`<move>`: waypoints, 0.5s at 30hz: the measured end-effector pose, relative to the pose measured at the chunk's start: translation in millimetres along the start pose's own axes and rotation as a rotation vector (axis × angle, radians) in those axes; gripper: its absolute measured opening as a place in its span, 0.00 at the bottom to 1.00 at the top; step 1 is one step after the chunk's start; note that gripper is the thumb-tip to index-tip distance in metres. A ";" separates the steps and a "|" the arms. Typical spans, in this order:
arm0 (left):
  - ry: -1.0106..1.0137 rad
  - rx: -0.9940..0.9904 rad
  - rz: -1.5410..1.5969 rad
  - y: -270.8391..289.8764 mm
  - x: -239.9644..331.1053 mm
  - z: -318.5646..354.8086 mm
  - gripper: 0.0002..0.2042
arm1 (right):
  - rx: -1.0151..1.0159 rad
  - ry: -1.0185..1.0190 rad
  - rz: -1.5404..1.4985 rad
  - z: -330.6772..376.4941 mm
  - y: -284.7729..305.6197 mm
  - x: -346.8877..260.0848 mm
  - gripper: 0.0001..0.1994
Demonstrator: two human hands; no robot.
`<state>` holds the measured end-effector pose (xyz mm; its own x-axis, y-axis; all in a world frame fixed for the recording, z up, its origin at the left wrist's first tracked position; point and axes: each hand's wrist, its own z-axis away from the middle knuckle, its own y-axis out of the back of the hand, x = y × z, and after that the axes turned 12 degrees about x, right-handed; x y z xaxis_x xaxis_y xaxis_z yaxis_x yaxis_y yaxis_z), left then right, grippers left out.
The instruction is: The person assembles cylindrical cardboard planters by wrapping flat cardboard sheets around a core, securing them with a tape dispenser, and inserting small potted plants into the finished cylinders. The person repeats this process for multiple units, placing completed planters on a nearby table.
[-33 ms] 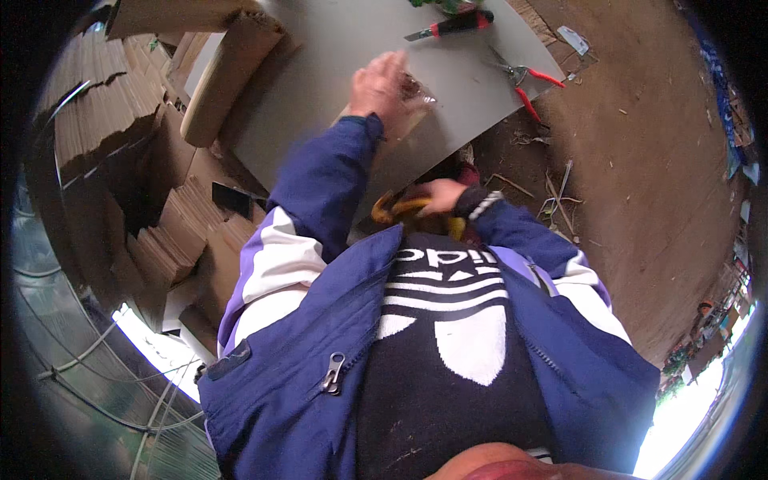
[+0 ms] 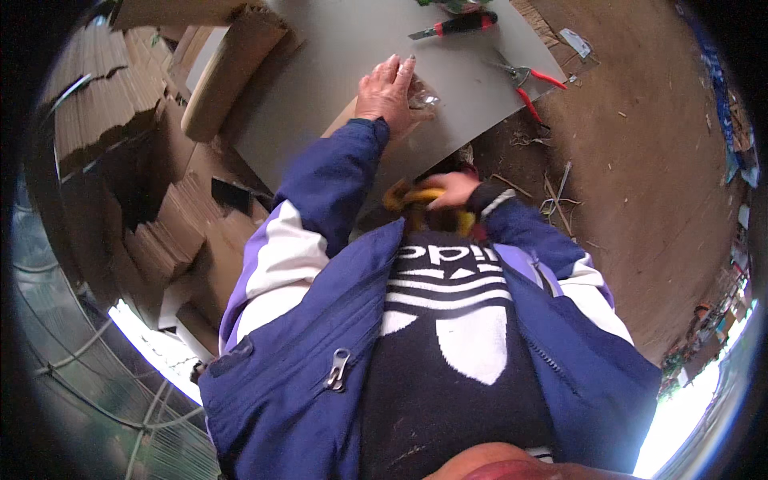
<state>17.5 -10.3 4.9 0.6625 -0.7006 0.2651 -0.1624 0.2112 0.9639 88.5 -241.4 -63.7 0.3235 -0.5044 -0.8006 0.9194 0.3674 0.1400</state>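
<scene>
**Grey board, two busy hands**

Grey sheet of board (image 2: 336,72) lies on the dirt floor (image 2: 640,184) w/ the person bent right over it. Left hand (image 2: 386,92) is flat, fingers spread, pressing down on a small clear plastic piece (image 2: 422,99) at the near part of the board, so not gripping, just holding it in place. Right hand (image 2: 452,190) is tucked in close to the chest, closed round something yellow (image 2: 416,198); it's blurred, can't tell what it is tbh. Further up the board there's a red-and-black utility knife (image 2: 456,24), and red-handled pliers (image 2: 528,84) near the right edge, both well apart from either hand. Stacks of flat cardboard (image 2: 104,120) piled on the left side, plus a rolled beige thing (image 2: 228,68) beside the board.
</scene>
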 end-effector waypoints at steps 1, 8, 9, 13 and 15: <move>-0.069 -0.054 -0.074 -3.4 3.0 14.9 0.54 | 0.067 -0.039 -0.113 15.6 18.4 14.4 0.33; 0.064 0.002 -0.062 -28.4 -62.1 94.9 0.59 | 0.379 -0.269 -0.404 107.2 76.9 53.7 0.31; 0.037 0.018 -0.072 -32.4 -78.4 106.3 0.59 | 0.412 -0.279 -0.526 114.7 75.9 51.3 0.31; 0.268 0.240 -0.022 -49.0 -168.4 182.0 0.47 | 0.537 -0.041 -0.401 123.0 61.8 45.1 0.31; 0.643 0.282 -0.184 -55.0 -224.4 244.9 0.41 | 0.460 0.169 -0.452 118.1 55.6 42.2 0.33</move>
<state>-301.3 -31.6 -101.2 0.9821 -0.1500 0.1140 -0.1319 -0.1156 0.9845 179.7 -334.6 -20.9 -0.1214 -0.3877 -0.9138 0.9702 -0.2409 -0.0267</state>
